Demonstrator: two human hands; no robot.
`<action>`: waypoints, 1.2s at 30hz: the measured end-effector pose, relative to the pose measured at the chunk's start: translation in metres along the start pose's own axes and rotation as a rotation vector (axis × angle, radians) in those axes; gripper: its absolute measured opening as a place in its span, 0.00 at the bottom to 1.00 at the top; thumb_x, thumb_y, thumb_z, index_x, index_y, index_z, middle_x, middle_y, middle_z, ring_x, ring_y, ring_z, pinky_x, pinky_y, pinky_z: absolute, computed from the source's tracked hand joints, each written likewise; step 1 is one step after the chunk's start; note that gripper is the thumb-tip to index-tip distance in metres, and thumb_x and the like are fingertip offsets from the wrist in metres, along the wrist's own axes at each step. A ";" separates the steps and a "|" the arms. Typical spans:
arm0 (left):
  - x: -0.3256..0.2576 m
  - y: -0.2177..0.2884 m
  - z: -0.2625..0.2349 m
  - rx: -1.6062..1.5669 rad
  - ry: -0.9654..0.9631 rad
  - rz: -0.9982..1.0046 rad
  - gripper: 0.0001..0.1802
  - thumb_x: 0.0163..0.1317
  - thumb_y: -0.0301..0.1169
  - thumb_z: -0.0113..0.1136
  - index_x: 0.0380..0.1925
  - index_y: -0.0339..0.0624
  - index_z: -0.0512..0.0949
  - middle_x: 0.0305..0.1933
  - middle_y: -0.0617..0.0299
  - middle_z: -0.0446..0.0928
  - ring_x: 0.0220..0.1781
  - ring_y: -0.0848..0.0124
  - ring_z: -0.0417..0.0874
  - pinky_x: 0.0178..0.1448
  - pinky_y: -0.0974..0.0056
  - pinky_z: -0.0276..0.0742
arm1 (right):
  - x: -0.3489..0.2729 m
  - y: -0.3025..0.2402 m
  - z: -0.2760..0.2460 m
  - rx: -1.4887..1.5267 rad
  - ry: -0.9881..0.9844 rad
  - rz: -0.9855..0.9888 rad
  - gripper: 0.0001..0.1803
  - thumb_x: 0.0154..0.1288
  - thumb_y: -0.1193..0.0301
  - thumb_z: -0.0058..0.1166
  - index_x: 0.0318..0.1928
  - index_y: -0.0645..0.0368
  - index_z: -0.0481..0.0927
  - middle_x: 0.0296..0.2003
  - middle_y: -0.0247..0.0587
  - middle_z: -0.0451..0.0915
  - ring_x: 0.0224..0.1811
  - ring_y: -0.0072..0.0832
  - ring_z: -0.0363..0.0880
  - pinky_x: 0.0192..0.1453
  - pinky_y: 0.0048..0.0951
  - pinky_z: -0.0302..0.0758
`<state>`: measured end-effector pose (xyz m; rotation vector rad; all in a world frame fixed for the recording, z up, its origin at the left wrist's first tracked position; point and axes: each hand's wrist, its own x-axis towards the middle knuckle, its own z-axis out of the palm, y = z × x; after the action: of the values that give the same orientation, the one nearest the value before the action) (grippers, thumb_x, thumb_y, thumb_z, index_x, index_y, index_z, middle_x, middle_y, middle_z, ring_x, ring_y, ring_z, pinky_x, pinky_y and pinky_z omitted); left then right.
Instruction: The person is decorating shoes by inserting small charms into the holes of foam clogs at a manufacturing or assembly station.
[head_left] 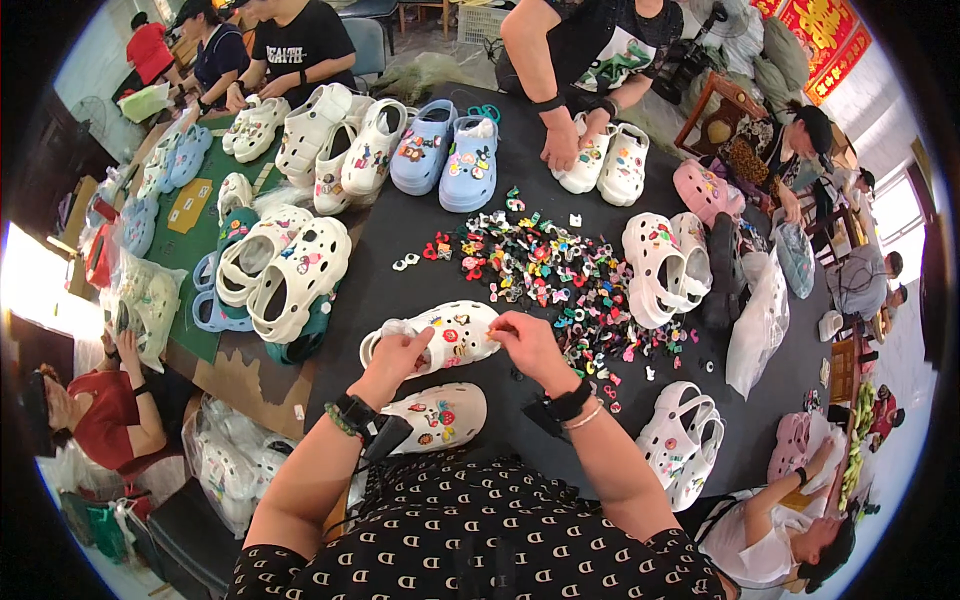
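My left hand (396, 360) grips a white clog (458, 328) at its foot opening; the clog lies on its sole on the dark table, with colourful charms set in its holes. At the clog's toe my right hand (532, 348) has thumb and forefinger pinched together. Whatever tiny piece is between them is too small to make out. Closer to my body rests another white clog (445, 415), with a strawberry charm and others on it. Beyond the clogs, a wide heap of small multicoloured shoe charms (540, 262) is spread over the table.
Blue clogs (468, 165) and white clogs (300, 280) stand at left and behind. More white clogs (655, 270) are at right, beside a clear plastic bag (760, 325). Across the table a co-worker's hands (575, 145) touch a white clog. Other people sit around both sides.
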<state>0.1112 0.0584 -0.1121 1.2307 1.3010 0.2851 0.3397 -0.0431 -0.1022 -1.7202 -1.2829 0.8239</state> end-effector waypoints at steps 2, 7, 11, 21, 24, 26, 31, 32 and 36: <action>0.002 0.003 0.003 0.044 -0.008 -0.043 0.31 0.60 0.52 0.65 0.22 0.27 0.81 0.21 0.57 0.80 0.26 0.72 0.82 0.31 0.65 0.75 | 0.010 -0.004 0.012 -0.007 -0.026 -0.009 0.06 0.58 0.73 0.60 0.36 0.61 0.83 0.32 0.46 0.81 0.35 0.40 0.81 0.40 0.36 0.77; 0.004 -0.012 0.018 0.378 0.154 0.240 0.23 0.55 0.45 0.70 0.20 0.31 0.82 0.17 0.53 0.79 0.21 0.66 0.81 0.30 0.61 0.75 | 0.026 0.003 0.029 -0.239 -0.102 -0.061 0.09 0.53 0.71 0.64 0.34 0.61 0.85 0.32 0.47 0.83 0.31 0.38 0.81 0.39 0.36 0.77; 0.000 -0.008 0.024 0.304 0.200 0.277 0.18 0.56 0.38 0.69 0.21 0.30 0.81 0.16 0.59 0.77 0.18 0.74 0.75 0.25 0.64 0.69 | 0.039 0.007 0.035 -0.319 -0.155 -0.039 0.08 0.51 0.71 0.64 0.32 0.60 0.86 0.30 0.48 0.83 0.33 0.40 0.82 0.38 0.37 0.77; -0.004 -0.019 0.029 0.205 0.214 0.268 0.14 0.57 0.34 0.69 0.24 0.32 0.79 0.19 0.63 0.75 0.21 0.77 0.71 0.26 0.65 0.67 | 0.037 0.019 0.032 -0.429 -0.209 -0.193 0.15 0.50 0.67 0.66 0.40 0.53 0.83 0.44 0.40 0.81 0.56 0.42 0.74 0.56 0.49 0.68; -0.008 -0.020 0.033 0.135 0.274 0.307 0.16 0.55 0.36 0.69 0.23 0.31 0.80 0.19 0.55 0.78 0.20 0.69 0.77 0.28 0.61 0.72 | 0.031 0.020 0.029 -0.430 -0.025 -0.146 0.29 0.50 0.66 0.69 0.54 0.47 0.75 0.55 0.41 0.74 0.64 0.43 0.65 0.64 0.54 0.60; -0.015 -0.019 0.035 0.113 0.276 0.298 0.15 0.56 0.34 0.68 0.25 0.32 0.79 0.20 0.56 0.78 0.21 0.69 0.77 0.29 0.62 0.72 | 0.030 0.018 0.027 -0.384 -0.095 -0.039 0.33 0.49 0.66 0.70 0.58 0.48 0.72 0.57 0.44 0.72 0.65 0.45 0.65 0.65 0.52 0.61; -0.033 -0.034 0.039 0.122 0.298 0.405 0.14 0.56 0.33 0.69 0.25 0.32 0.78 0.21 0.59 0.76 0.22 0.72 0.74 0.29 0.64 0.71 | 0.017 0.034 0.022 -0.039 -0.277 0.035 0.40 0.50 0.68 0.70 0.64 0.54 0.65 0.66 0.51 0.64 0.69 0.51 0.62 0.71 0.47 0.60; -0.038 -0.036 0.039 0.107 0.264 0.404 0.14 0.56 0.33 0.69 0.25 0.32 0.78 0.21 0.58 0.76 0.22 0.72 0.74 0.29 0.64 0.71 | 0.008 0.033 0.020 -0.064 -0.254 -0.048 0.41 0.51 0.69 0.70 0.65 0.55 0.64 0.68 0.53 0.62 0.71 0.52 0.60 0.73 0.46 0.59; -0.039 -0.037 0.032 0.150 0.183 0.404 0.14 0.55 0.33 0.70 0.25 0.33 0.78 0.22 0.57 0.78 0.23 0.71 0.77 0.29 0.65 0.73 | -0.012 0.023 0.017 -0.112 -0.201 -0.104 0.39 0.55 0.69 0.69 0.65 0.55 0.64 0.71 0.55 0.58 0.73 0.49 0.57 0.75 0.42 0.58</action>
<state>0.1083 -0.0024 -0.1267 1.6255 1.2359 0.6098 0.3314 -0.0544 -0.1301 -1.6736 -1.5658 0.8960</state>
